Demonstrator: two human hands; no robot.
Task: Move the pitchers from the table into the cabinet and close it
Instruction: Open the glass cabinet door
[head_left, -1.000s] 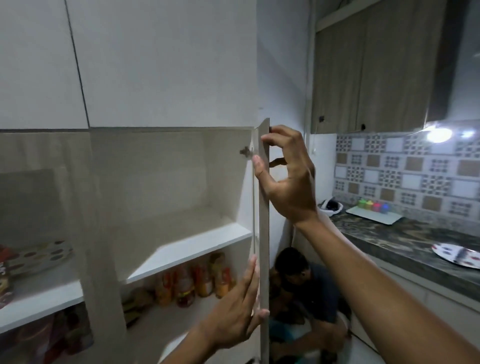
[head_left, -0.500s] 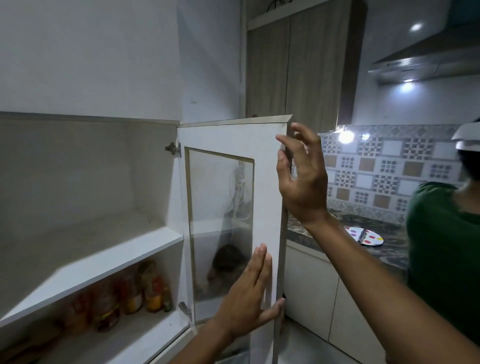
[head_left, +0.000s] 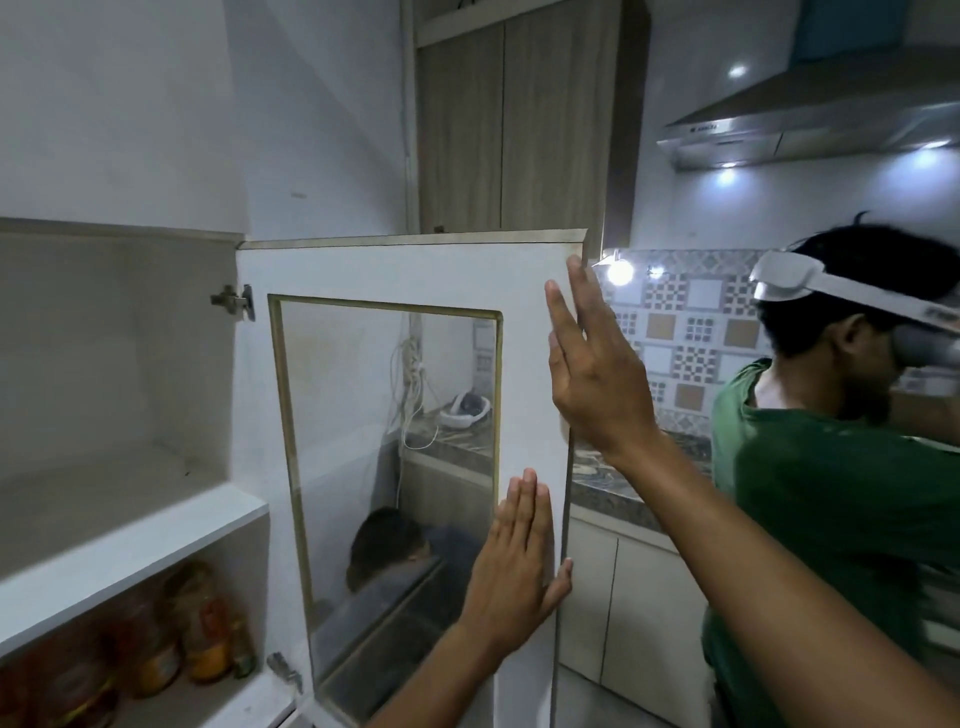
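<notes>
Both hands lie flat, fingers open, on the cabinet door (head_left: 405, 270): right hand (head_left: 592, 374) up at its free edge, left hand (head_left: 514, 561) lower down. The open shelf (head_left: 130, 519) sits at the left (no pitchers showing anywhere), so the door must swing leftward.

The cabinet (head_left: 119, 364) in front of me is white outside with a pale, wood-grain lining, and it stands open. Its door (head_left: 415, 275) is white with a glass pane (head_left: 389, 467) framed in a thin tan strip, hung on metal hinges (head_left: 234, 302) at its left edge. The door is swung out, partway between open and shut, its inner face towards me. The upper shelf (head_left: 130, 525) is a thick white board and looks bare. Below it sit blurred bottles (head_left: 202, 623) with orange and red contents. I see no pitchers in this view.
</notes>
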